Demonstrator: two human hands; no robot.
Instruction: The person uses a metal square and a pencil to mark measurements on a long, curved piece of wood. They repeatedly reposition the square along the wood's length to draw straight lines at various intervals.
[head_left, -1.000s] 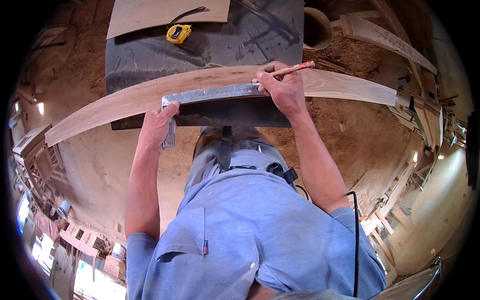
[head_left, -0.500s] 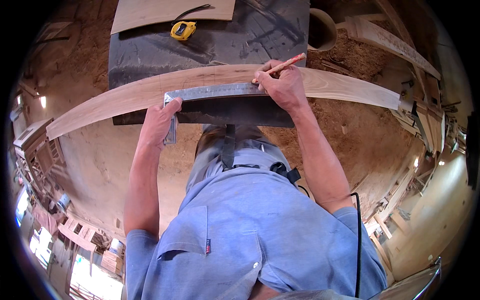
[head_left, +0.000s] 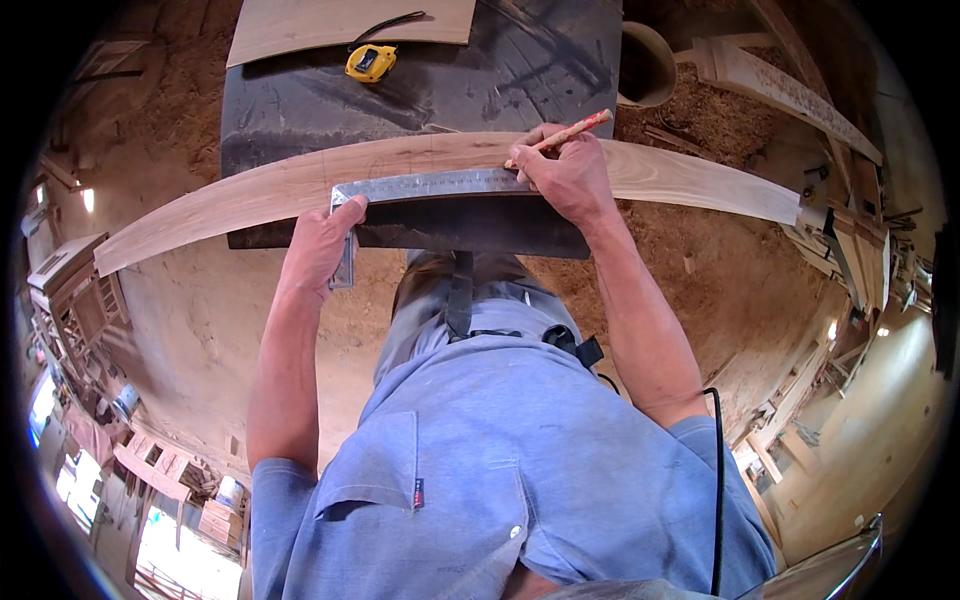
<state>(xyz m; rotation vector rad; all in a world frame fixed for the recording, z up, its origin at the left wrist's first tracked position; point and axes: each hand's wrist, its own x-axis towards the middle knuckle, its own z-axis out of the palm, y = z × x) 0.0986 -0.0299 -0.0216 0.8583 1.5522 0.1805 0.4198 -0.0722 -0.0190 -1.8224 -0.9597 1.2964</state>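
Note:
A long pale wooden board (head_left: 250, 196) lies across the near part of a dark worktable, its ends reaching past both sides. Along the board's near edge rests a metal try square (head_left: 430, 184), its short arm hanging down toward me. My left hand (head_left: 328, 236) is closed on the square at its corner, thumb on top. In my right hand (head_left: 570, 175) is a pencil (head_left: 565, 136), reddish and pale, its tip at the board beside the blade's far right part. The fingers of that hand also rest at the blade's right end and hide it.
On the dark worktable (head_left: 480, 90), a yellow tape measure (head_left: 371, 63) with a black strap sits beyond the board. Another wooden panel (head_left: 350, 22) lies at the back left. A round hollow tube (head_left: 645, 65) stands to the right. Timber offcuts (head_left: 790, 95) and sawdust lie around.
Almost nothing differs. Both hands, the square and the pencil keep their places on the board; the whole view has shifted very slightly.

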